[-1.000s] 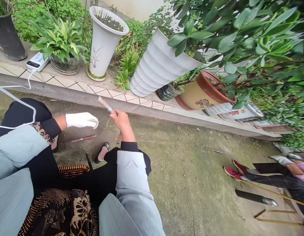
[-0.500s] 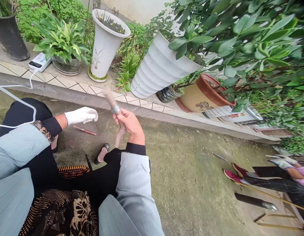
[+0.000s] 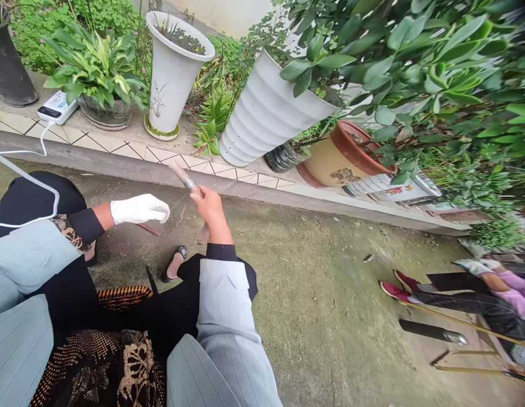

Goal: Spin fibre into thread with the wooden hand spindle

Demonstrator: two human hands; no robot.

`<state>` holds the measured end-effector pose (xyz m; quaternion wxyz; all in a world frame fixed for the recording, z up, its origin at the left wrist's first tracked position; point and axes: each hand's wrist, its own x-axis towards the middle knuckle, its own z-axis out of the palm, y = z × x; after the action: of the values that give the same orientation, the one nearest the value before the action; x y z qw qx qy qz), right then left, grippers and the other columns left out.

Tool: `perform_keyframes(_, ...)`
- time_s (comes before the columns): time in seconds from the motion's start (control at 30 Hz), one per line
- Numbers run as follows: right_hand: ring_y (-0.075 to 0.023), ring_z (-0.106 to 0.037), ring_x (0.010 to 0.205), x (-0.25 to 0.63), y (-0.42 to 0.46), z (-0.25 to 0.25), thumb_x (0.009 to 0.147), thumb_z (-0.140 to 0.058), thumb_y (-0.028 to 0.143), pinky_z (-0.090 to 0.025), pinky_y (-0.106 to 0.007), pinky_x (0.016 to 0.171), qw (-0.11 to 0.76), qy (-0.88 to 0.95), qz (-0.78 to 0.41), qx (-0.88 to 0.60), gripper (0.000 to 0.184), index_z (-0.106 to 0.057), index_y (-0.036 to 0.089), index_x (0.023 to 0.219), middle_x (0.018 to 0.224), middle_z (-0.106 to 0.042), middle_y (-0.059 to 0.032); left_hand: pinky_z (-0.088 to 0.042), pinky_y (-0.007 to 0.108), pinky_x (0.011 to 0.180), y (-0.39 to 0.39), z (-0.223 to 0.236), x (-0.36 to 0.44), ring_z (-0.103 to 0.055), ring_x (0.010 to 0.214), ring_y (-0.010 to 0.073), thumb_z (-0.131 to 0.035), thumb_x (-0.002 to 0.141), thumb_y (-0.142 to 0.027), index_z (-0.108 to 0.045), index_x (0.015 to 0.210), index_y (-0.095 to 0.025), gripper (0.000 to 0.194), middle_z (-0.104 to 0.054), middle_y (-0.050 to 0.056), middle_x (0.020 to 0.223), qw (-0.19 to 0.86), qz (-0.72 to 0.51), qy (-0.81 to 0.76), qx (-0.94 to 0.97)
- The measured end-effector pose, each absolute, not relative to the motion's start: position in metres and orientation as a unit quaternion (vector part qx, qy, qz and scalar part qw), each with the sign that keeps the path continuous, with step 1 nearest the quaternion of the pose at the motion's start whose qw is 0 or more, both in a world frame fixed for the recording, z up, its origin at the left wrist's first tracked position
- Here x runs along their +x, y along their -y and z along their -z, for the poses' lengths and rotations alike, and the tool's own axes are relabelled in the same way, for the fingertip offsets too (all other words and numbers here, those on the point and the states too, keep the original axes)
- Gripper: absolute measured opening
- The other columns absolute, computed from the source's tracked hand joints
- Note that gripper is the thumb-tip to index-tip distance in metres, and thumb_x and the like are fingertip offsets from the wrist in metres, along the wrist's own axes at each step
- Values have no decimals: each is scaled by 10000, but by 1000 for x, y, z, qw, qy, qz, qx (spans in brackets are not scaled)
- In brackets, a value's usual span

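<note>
My right hand (image 3: 210, 208) is bare and closed around a pale, wood-like stick (image 3: 177, 171). A silvery band of wound wire (image 3: 189, 183) circles the stick just above my fingers. The stick's lower end shows blurred below my fist. My left hand (image 3: 139, 210) wears a white knitted glove, its fingertips pinched together. A thin wire (image 3: 179, 202) runs from those fingertips toward the wound band; its course is faint. Behind the gloved hand, a thin reddish stick (image 3: 149, 229) lies on the ground, partly covered.
A low tiled ledge (image 3: 130, 151) carries a white tall pot (image 3: 171, 85), a ribbed white pot (image 3: 266, 113), a brown pot (image 3: 339, 158) and a power bank (image 3: 57, 107) with a white cable. At the right sits another person (image 3: 470, 285), near a dark cylindrical object (image 3: 432, 331).
My right hand has turned so its back faces up, and the stick has shifted slightly left and down. My gloved hand has moved slightly down, covering more of the reddish stick. The camera view has shifted slightly.
</note>
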<state>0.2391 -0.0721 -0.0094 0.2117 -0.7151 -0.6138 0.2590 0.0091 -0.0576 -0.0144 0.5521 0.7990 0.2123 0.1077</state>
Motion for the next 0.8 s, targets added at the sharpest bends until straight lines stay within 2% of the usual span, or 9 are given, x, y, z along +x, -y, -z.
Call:
perform_keyframes(0.13, -219, -591, 869, 221, 77, 10, 830, -599, 291, -408, -296, 730, 43, 671, -215, -708, 264, -675, 210, 1069, 970, -691, -89, -400, 206, 694, 53, 8, 4, -490, 661, 114, -502, 822, -361, -577, 724, -142, 251, -579, -5, 703, 517, -110, -231, 817)
perform_keyframes(0.27, -167, -581, 749, 215, 86, 7, 748, -678, 239, -397, -252, 671, -102, 732, -423, -525, 221, -721, 182, 958, 812, -677, -26, -413, 213, 693, 39, 14, -5, -511, 683, 124, -541, 802, -372, -600, 750, -129, 256, -601, 5, 720, 514, -123, -266, 806)
perform_keyframes(0.33, -139, -567, 714, 222, 91, 0, 721, -709, 295, -412, -236, 674, -64, 727, -548, -408, 285, -719, 181, 982, 774, -655, 11, -420, 216, 669, 33, 22, -6, -516, 679, 126, -546, 807, -388, -607, 770, -123, 273, -613, 20, 741, 542, -135, -273, 783)
perform_keyframes(0.4, -133, -563, 726, 233, 95, -9, 709, -714, 380, -435, -243, 694, 88, 696, -603, -379, 418, -689, 168, 1069, 821, -656, 4, -404, 211, 600, 31, 30, -6, -486, 619, 112, -529, 828, -409, -609, 815, -124, 297, -603, 24, 732, 571, -146, -286, 755)
perform_keyframes(0.47, -129, -548, 703, 246, 95, -15, 742, -660, 428, -447, -255, 680, 278, 635, -567, -446, 471, -651, 145, 1118, 856, -653, -28, -365, 204, 538, 33, 35, -4, -437, 560, 96, -511, 846, -432, -608, 849, -126, 321, -584, 19, 714, 595, -141, -286, 738)
perform_keyframes(0.53, -127, -526, 667, 256, 90, -15, 792, -584, 423, -444, -263, 655, 367, 583, -484, -539, 422, -644, 134, 1094, 847, -642, -46, -356, 206, 538, 37, 35, -2, -425, 558, 94, -518, 840, -435, -606, 828, -127, 320, -573, 17, 707, 603, -125, -264, 743)
perform_keyframes(0.6, -137, -524, 672, 260, 84, -10, 799, -575, 375, -435, -273, 666, 329, 582, -390, -633, 349, -660, 138, 1041, 822, -639, -44, -379, 213, 591, 42, 29, 0, -452, 603, 104, -531, 823, -410, -599, 782, -129, 292, -576, 16, 719, 590, -112, -239, 763)
perform_keyframes(0.7, -174, -557, 755, 255, 79, 1, 785, -617, 307, -415, -288, 719, 176, 625, -273, -710, 278, -686, 160, 1011, 832, -662, -48, -393, 215, 652, 48, 19, 1, -473, 649, 114, -526, 810, -370, -587, 754, -132, 253, -576, 3, 714, 546, -104, -240, 796)
perform_keyframes(0.8, -192, -582, 806, 241, 79, 9, 808, -615, 289, -396, -278, 712, 57, 665, -244, -704, 240, -702, 172, 999, 883, -691, -74, -394, 211, 679, 48, 13, -1, -479, 675, 116, -510, 821, -349, -598, 771, -113, 256, -589, 8, 730, 513, -102, -248, 815)
